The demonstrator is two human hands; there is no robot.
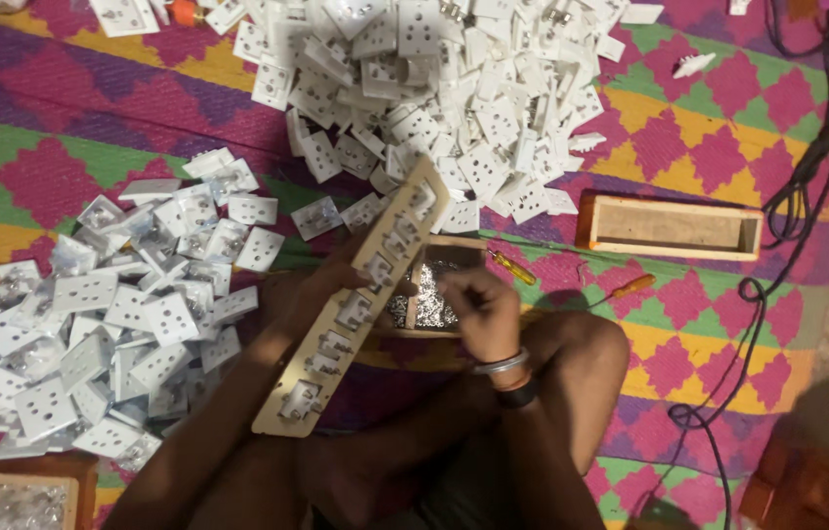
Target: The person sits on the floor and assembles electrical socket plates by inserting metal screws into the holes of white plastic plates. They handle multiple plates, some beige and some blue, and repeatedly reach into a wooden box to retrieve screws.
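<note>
A large heap of white plastic socket plates [434, 88] filled upper centre; a second pile [110, 324] lay left. An empty oblong wooden box [670, 228] sat right, black cables [787, 216] beside it. A yellow-handled screwdriver [513, 266] lay on the patterned woven mat [719, 128].

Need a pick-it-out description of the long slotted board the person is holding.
Start at the big heap of white socket plates at the top of the patterned mat; from its lower edge a long pale wooden board slants down toward the person's lap. The left hand holds it and the right hand is beside it. It alone is a single long strip with a row of socket parts seated in cut-outs.
</note>
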